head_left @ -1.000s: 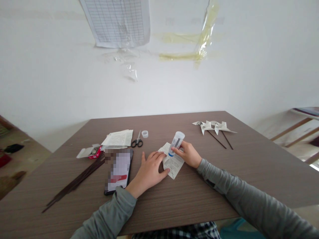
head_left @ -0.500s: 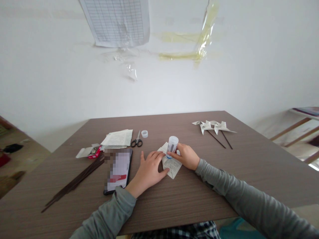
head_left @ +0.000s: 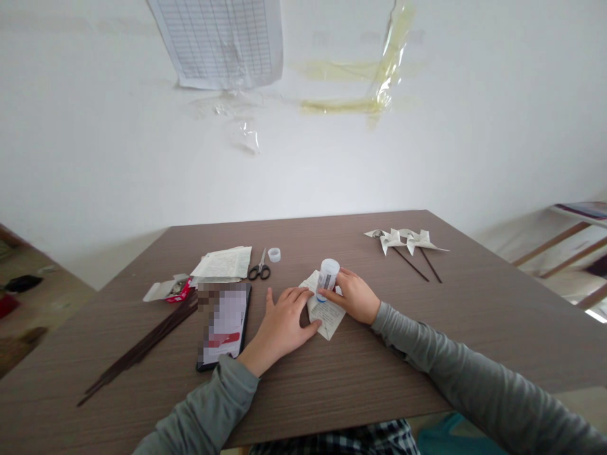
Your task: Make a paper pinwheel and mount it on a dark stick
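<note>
My right hand (head_left: 358, 296) is closed round a glue stick (head_left: 328, 275), a wide white tube with a printed label. The glue stick stands nearly upright, its lower end down at a piece of printed paper (head_left: 331, 321) with folded edges and pointed corners. My left hand (head_left: 288, 319) lies with fingers spread, thumb and fingertips touching the paper's left side. The tube and fingers cover part of the paper. A round white cap (head_left: 274, 254) sits apart from the tube, beside black-handled scissors (head_left: 259, 268).
Printed paper sheets (head_left: 222, 264) lie stacked at the left, near an open red box (head_left: 177, 289) of small metal pieces. Thin dark sticks (head_left: 142, 344) and a phone (head_left: 224, 325) lie closer in. Two paper pinwheels (head_left: 403, 240) on sticks rest at the back right of the table (head_left: 474, 316).
</note>
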Demonstrator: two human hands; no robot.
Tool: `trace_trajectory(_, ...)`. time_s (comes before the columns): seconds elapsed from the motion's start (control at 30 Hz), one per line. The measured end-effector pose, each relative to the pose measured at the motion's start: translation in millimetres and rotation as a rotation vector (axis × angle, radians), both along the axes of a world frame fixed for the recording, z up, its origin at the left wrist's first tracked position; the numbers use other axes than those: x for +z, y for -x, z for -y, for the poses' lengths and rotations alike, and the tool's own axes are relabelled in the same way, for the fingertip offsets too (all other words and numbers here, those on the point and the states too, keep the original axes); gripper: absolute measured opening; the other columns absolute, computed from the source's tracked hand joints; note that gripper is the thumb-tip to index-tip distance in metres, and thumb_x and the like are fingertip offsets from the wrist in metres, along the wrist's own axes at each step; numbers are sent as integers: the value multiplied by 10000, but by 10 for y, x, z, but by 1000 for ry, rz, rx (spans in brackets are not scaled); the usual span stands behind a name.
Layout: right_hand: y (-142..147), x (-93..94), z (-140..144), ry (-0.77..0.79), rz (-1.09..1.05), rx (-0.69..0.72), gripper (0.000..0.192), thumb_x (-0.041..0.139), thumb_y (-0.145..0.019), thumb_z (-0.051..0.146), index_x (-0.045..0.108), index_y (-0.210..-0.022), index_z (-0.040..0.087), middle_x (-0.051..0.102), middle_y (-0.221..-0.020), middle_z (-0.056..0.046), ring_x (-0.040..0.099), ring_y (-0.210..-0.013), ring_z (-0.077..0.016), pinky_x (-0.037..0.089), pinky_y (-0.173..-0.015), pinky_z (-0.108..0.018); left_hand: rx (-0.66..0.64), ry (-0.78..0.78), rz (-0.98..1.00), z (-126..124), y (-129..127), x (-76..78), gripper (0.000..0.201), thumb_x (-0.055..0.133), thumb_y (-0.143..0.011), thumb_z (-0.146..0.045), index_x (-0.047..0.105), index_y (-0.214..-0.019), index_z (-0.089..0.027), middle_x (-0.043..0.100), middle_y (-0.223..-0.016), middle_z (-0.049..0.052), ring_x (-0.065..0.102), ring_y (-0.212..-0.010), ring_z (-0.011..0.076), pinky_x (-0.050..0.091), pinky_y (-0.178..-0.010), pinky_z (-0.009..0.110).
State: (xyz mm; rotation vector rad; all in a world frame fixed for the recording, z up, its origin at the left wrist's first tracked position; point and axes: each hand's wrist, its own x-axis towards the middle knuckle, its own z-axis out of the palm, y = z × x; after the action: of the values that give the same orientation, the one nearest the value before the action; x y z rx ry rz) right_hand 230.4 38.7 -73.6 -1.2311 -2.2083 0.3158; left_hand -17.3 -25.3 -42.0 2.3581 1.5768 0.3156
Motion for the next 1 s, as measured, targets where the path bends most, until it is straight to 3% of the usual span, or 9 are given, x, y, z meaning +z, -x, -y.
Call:
trace_trajectory(0.47,-1,-86,-11,-54,-14,33,328,877,-1160,515,743,-938,314,860,-932,-74,883,-981,-367,631,-1353,-710,7,-20,20,-2,5,3,564,901,-1063,-368,790,-1615,-329,780,-1780,171,648,-1742,496,211,-1509,974)
trace_trajectory(1.0,-9,-108,-19,-42,8,24,283,917,-1141,454,758,-955,313,879,-939,-60,903,-1001,-374,579,-1417,-729,13,39,-37,23,-39,117,599,888,-1096,-339,761,-1679,-290,726,-1845,188,594,-1792,499,181,-1512,987)
